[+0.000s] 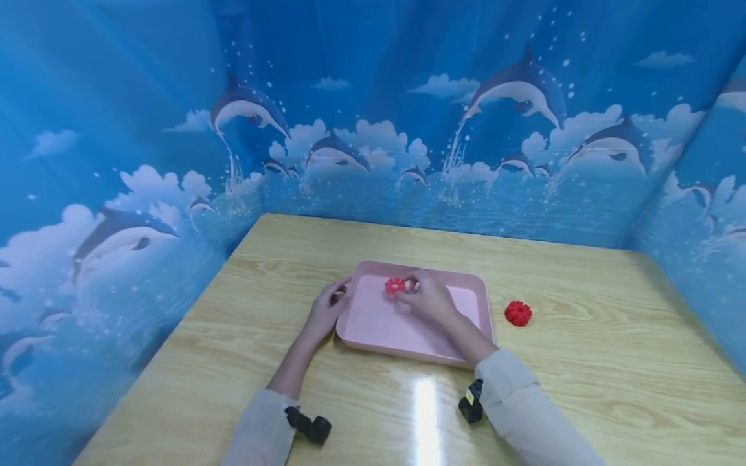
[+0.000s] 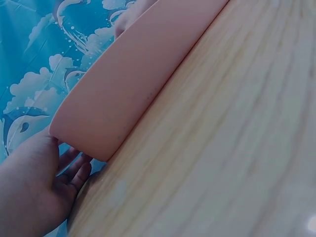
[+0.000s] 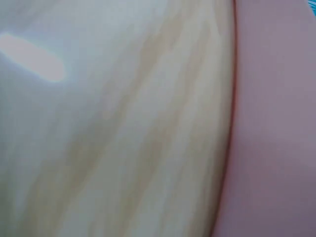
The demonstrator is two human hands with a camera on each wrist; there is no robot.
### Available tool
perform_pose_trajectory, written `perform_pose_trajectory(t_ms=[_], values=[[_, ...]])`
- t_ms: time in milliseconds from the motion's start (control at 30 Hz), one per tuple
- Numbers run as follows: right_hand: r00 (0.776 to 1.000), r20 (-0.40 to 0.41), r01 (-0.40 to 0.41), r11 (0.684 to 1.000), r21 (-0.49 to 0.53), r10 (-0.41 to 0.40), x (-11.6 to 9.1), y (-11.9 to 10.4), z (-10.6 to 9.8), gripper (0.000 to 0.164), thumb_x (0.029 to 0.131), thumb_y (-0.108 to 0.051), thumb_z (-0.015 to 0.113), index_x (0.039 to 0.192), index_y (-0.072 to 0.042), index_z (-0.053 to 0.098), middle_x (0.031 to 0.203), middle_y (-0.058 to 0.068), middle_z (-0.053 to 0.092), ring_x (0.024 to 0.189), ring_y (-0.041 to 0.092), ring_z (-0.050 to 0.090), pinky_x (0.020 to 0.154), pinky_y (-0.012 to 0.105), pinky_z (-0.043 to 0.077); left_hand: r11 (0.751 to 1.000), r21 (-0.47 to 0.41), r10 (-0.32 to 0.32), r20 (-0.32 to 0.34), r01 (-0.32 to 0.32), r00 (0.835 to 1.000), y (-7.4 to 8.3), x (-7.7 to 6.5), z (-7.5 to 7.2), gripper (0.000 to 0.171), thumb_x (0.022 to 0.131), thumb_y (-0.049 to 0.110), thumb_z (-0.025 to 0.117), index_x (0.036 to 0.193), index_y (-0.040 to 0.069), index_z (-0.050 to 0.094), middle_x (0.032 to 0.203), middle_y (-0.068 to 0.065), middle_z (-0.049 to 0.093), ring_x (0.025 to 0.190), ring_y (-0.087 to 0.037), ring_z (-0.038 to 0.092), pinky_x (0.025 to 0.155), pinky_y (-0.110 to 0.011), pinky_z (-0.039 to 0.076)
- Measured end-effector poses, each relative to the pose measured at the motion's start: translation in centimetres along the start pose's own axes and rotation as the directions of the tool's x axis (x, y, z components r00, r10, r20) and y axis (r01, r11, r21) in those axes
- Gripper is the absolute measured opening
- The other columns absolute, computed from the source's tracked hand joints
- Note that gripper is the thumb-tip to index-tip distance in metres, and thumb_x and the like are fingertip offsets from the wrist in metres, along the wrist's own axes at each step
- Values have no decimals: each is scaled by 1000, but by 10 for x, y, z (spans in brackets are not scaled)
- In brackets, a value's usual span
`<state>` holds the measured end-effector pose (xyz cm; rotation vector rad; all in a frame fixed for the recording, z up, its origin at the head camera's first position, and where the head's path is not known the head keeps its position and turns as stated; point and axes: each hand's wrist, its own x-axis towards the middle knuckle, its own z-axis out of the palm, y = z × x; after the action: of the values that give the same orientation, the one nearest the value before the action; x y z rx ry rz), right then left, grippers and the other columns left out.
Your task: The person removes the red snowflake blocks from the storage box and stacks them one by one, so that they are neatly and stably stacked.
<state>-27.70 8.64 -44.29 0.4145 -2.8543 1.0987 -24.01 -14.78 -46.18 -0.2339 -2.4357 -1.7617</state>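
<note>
A pink rectangular tray point(image 1: 402, 336) lies on the table with its long side towards me. My right hand point(image 1: 430, 299) is over the tray, pinching a small red notched disc point(image 1: 394, 286) with a pale centre between thumb and fingertips. At the tray's left side, my left hand point(image 1: 324, 312) holds the edge, the thumb by the rim and the fingers bent at the outer wall. The left wrist view shows that hand point(image 2: 37, 185) at the corner of the tray point(image 2: 118, 94). Only the tray's outer wall point(image 3: 276, 128) and tabletop show in the right wrist view.
To the right of the tray sits a red clump of notched pieces point(image 1: 518, 313). The wood-grain table point(image 1: 583, 362) carries a bright light reflection near its front. A blue curtain point(image 1: 373, 116) printed with dolphins stands behind the table and along both sides.
</note>
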Motion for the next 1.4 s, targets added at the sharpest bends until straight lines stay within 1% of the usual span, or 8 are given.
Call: perform_pose_trajectory(t_ms=[67, 133, 333, 500, 800, 1033, 1133, 1400], values=[[1000, -3, 10, 1000, 12, -10, -4, -1, -7, 39, 76, -24, 74, 109, -6, 62, 83, 0, 55, 74, 15, 51, 59, 29, 44, 1000, 0, -15, -1, 15, 1000, 0, 0, -2, 39, 90, 4, 56, 129, 2, 51, 110, -18, 53, 96, -31, 54, 86, -41, 46], [1000, -11, 30, 999, 22, -30, -8, 0, -14, 38, 76, -23, 74, 108, -7, 62, 83, 0, 54, 75, 15, 51, 59, 28, 44, 1000, 16, -8, -13, 9, 1000, -12, 3, -2, 39, 90, 7, 56, 129, 5, 52, 110, -15, 53, 95, -28, 54, 85, -39, 46], [991, -51, 125, 989, 81, -121, -23, 2, -34, 33, 78, -16, 71, 107, -2, 61, 85, 2, 54, 75, 17, 50, 61, 27, 46, 1000, 16, -2, -20, 3, 1000, -18, 1, -5, 40, 90, 6, 57, 129, 5, 51, 110, -17, 53, 94, -29, 54, 85, -41, 46], [981, -93, 174, 984, 43, -169, -35, 7, -56, 32, 77, -15, 73, 105, -2, 63, 83, 2, 53, 71, 16, 49, 60, 26, 44, 1000, 13, -15, -17, 15, 1000, -18, 0, -4, 40, 90, 6, 56, 129, 5, 51, 110, -17, 53, 95, -29, 54, 86, -41, 46], [967, -176, 182, 982, -38, -186, -57, 26, -97, 30, 75, -12, 73, 101, -1, 63, 80, 3, 53, 67, 16, 50, 55, 26, 44, 1000, -7, -13, -17, 13, 1000, -15, 3, 1, 39, 90, 6, 56, 129, 7, 52, 111, -16, 54, 95, -29, 53, 86, -41, 45], [971, -198, 129, 990, -54, -137, -76, 39, -119, 30, 77, -10, 71, 104, -1, 62, 81, 5, 52, 64, 17, 49, 45, 26, 43, 1000, -10, -5, -15, 5, 1000, -14, 3, 2, 39, 90, 6, 56, 129, 6, 52, 110, -16, 54, 93, -27, 53, 83, -40, 46], [972, -203, 105, 992, -74, -118, -83, 46, -128, 31, 78, -10, 71, 106, 0, 61, 83, 6, 51, 66, 18, 49, 46, 23, 43, 1000, -17, -20, -14, 20, 1000, -14, 3, 3, 39, 90, 7, 57, 129, 8, 53, 110, -15, 54, 94, -27, 53, 84, -39, 46], [970, -228, 62, 995, -83, -80, -95, 63, -149, 34, 80, -11, 71, 110, -1, 59, 86, 6, 50, 70, 20, 48, 46, 23, 42, 1000, -12, -3, -19, 3, 1000, -13, 4, 3, 40, 90, 5, 57, 129, 6, 52, 110, -17, 54, 93, -28, 53, 83, -40, 46]])
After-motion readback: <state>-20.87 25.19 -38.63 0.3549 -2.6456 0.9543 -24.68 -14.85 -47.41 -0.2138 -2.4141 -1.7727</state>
